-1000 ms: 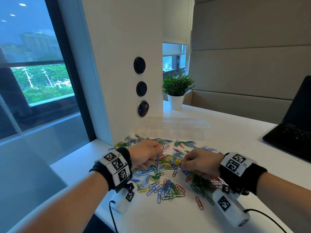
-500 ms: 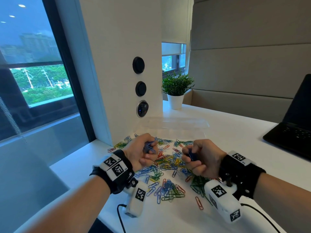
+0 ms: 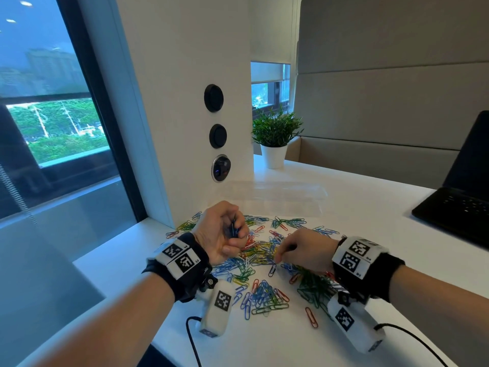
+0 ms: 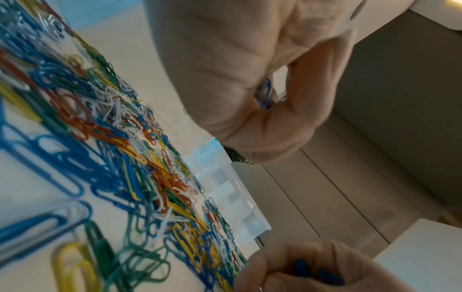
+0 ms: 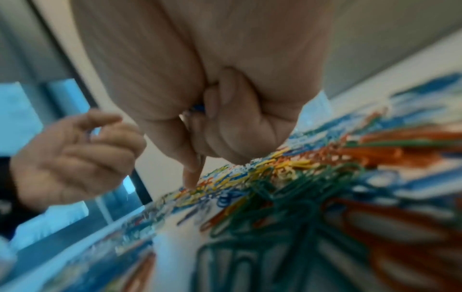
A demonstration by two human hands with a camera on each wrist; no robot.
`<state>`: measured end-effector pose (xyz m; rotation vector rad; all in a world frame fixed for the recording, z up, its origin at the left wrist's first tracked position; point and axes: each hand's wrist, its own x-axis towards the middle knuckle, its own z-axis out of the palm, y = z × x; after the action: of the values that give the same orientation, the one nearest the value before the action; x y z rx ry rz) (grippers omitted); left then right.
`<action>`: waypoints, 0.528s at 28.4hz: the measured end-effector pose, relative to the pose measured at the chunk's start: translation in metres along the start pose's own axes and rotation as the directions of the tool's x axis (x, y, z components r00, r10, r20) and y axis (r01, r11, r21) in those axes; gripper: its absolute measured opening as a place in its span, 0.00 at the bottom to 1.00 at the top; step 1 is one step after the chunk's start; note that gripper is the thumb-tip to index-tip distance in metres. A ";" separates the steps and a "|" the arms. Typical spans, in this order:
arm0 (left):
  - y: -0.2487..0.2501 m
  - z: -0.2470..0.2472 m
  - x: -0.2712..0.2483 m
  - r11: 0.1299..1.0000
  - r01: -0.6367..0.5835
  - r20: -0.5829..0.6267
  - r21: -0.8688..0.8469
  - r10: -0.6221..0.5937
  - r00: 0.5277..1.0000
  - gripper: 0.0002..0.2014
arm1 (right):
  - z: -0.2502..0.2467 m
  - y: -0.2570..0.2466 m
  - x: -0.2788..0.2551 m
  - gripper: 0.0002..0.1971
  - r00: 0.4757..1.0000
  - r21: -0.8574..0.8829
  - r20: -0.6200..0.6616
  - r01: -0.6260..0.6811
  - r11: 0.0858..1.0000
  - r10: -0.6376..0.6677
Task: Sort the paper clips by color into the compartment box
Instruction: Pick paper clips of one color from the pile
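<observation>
A heap of mixed colored paper clips [image 3: 262, 255] covers the white desk in front of me. Behind it lies the clear compartment box [image 3: 275, 197], also seen edge-on in the left wrist view [image 4: 225, 187]. My left hand [image 3: 225, 231] is raised over the heap's left part, fingers curled around blue paper clips [image 4: 265, 94]. My right hand [image 3: 296, 254] is down on the heap, forefinger [image 5: 191, 177] touching the clips, other fingers curled on blue clips [image 5: 197, 108] in the palm.
A black laptop [image 3: 460, 205] sits at the desk's right. A potted plant [image 3: 275, 139] stands at the back beside a white pillar with round sockets [image 3: 221, 168]. Wrist camera cables [image 3: 193, 337] trail near the desk's front edge.
The right hand has dropped from a raised fist back down onto the heap. The left hand stays raised with its blue clips, shifted slightly.
</observation>
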<state>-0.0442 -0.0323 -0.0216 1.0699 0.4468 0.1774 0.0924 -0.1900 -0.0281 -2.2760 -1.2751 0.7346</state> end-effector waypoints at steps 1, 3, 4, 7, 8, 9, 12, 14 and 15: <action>0.001 0.000 0.000 1.000 0.009 -0.007 -0.002 -0.009 1.000 0.17 | 0.001 -0.002 0.001 0.11 0.999 -0.079 -0.019 0.049 0.996 -0.051; 0.001 0.000 -0.001 0.996 0.030 -0.058 0.086 -0.025 0.998 0.18 | 0.004 -0.006 0.002 0.10 0.993 -0.148 -0.013 0.114 0.982 -0.117; 0.001 0.000 -0.003 0.979 0.033 -0.095 0.201 -0.014 0.995 0.18 | 0.005 -0.007 0.002 0.09 0.990 -0.172 0.000 0.139 0.975 -0.141; 0.000 0.002 -0.015 0.767 0.050 -0.114 0.640 0.030 0.993 0.13 | 0.007 -0.007 0.002 0.07 0.981 -0.235 0.039 0.192 0.953 -0.189; -0.001 0.002 -0.018 0.652 0.054 -0.099 0.756 0.032 0.995 0.12 | 0.008 -0.008 0.001 0.07 0.979 -0.251 0.057 0.205 0.946 -0.197; -0.002 0.002 -0.019 0.525 0.045 -0.075 0.850 0.035 0.997 0.11 | 0.009 -0.009 -0.001 0.07 0.976 -0.265 0.075 0.216 0.940 -0.203; -0.005 0.003 -0.020 0.221 -0.032 0.029 0.975 0.015 0.999 0.09 | 0.013 -0.015 -0.007 0.11 0.968 -0.345 0.128 0.247 0.906 -0.216; -0.009 0.004 -0.021 0.146 -0.048 0.053 0.988 -0.029 0.998 0.07 | 0.016 -0.018 -0.010 0.11 0.963 -0.387 0.143 0.266 0.883 -0.227; -0.010 0.005 -0.022 0.114 -0.054 0.060 0.992 -0.050 0.997 0.06 | 0.018 -0.019 -0.011 0.11 0.962 -0.403 0.141 0.271 0.874 -0.233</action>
<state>-0.0626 -0.0486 -0.0229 2.4886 0.4782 -0.2577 0.0639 -0.1879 -0.0279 -2.3443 -1.8861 0.5058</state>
